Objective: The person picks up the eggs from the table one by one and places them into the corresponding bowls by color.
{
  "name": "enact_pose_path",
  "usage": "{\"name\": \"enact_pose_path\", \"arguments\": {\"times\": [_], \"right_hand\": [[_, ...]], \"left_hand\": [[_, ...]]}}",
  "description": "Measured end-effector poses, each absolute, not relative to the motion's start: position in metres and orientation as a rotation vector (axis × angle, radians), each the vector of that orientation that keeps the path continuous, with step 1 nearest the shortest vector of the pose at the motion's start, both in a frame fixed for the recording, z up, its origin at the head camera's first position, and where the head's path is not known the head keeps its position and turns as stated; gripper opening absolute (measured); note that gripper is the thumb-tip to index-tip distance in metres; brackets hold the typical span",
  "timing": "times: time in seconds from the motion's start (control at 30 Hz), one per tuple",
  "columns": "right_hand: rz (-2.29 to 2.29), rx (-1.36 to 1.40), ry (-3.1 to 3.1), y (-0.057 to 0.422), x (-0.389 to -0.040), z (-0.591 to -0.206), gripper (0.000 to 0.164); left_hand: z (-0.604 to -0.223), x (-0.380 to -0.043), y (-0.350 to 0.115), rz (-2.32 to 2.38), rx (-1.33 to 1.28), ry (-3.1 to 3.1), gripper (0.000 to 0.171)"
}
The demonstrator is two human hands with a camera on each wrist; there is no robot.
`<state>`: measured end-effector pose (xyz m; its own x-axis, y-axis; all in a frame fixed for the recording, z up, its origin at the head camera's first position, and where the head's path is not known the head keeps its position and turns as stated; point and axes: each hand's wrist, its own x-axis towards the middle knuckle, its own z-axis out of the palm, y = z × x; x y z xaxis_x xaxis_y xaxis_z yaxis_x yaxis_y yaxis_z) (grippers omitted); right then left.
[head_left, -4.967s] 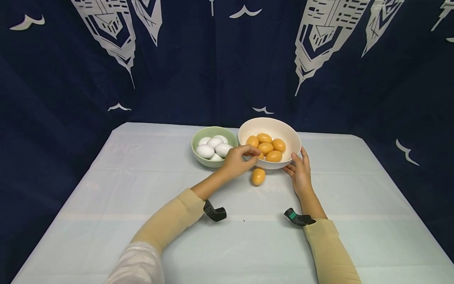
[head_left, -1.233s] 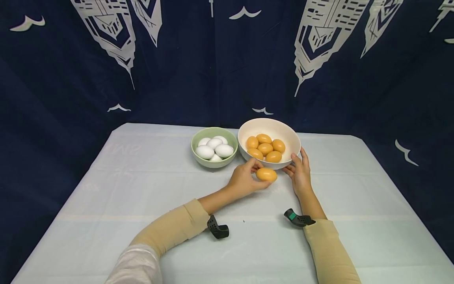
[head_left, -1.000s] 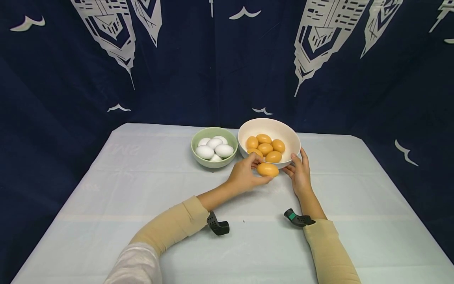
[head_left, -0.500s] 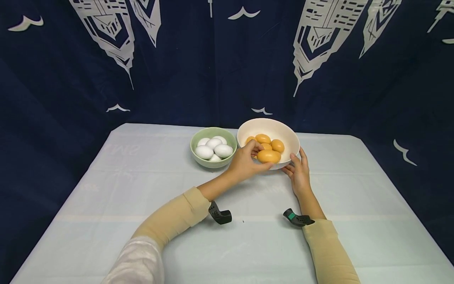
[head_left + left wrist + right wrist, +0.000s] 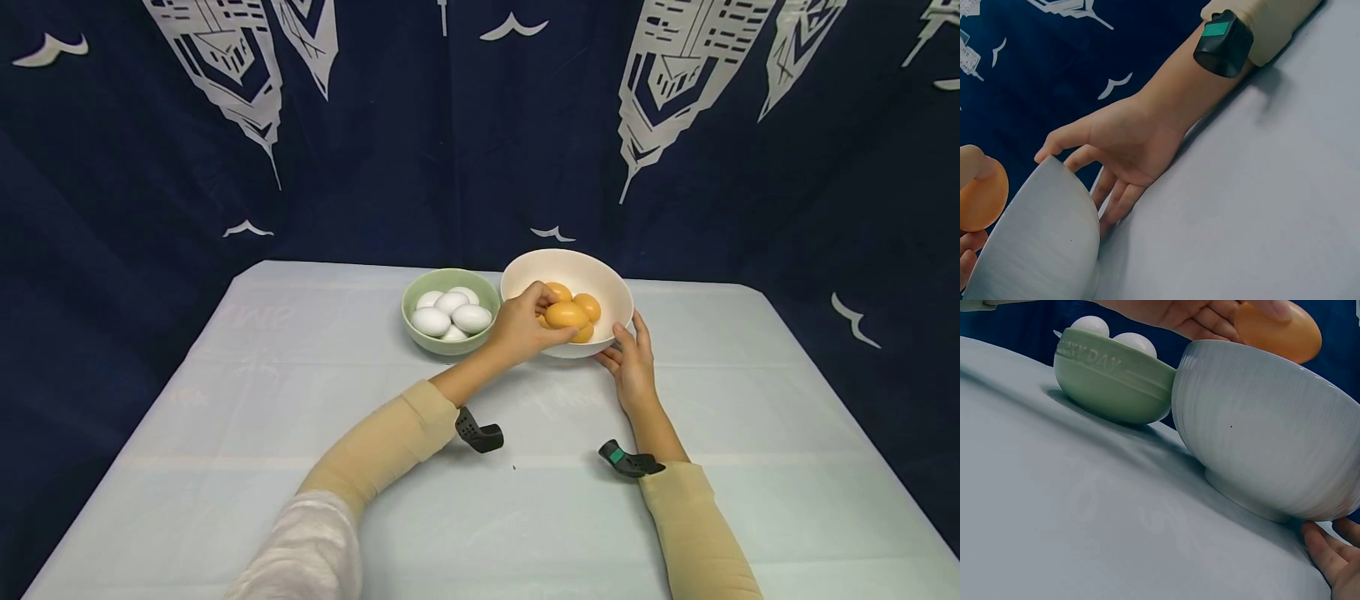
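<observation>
My left hand (image 5: 525, 323) pinches a yellow-orange egg (image 5: 566, 315) between thumb and fingers, over the cream bowl (image 5: 592, 271). In the right wrist view this egg (image 5: 1288, 334) is just above the bowl's rim. My right hand (image 5: 636, 367) grips the bowl's right side, thumb at the rim and fingers lower on the outside. Several more orange eggs (image 5: 587, 307) lie in the bowl, some hidden behind my left hand. The left wrist view shows the right hand (image 5: 1138, 137) at the bowl's pale outer wall (image 5: 1041, 244).
Left of the cream bowl stands a green bowl (image 5: 450, 345) with several white eggs (image 5: 472, 318), the two bowls close together. A pale cloth covers the table (image 5: 247, 400). Behind hangs a dark blue curtain (image 5: 405, 150) with white prints.
My left hand picked the last orange egg off the table in front of the bowl and has lifted it up and over the rim. The right hand stays on the bowl.
</observation>
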<state>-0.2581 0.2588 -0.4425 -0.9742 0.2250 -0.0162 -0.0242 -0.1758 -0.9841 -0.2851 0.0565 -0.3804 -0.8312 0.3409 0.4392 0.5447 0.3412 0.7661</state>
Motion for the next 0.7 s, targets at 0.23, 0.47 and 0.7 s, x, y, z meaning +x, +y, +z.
{"name": "enact_pose_path", "arguments": {"times": [0.23, 0.47, 0.7], "right_hand": [[2.284, -0.255, -1.910, 0.257, -0.258, -0.441, 0.069], [2.301, -0.275, -1.900, 0.257, -0.259, -0.441, 0.069], [2.293, -0.280, -1.908, 0.258, -0.258, -0.440, 0.069]], "left_hand": [[-0.379, -0.296, 0.061, -1.408, -0.763, -2.520, 0.042], [-0.375, -0.308, 0.061, -1.299, -0.824, -2.663, 0.043], [-0.365, -0.317, 0.061, -1.051, -0.902, -2.883, 0.042]]}}
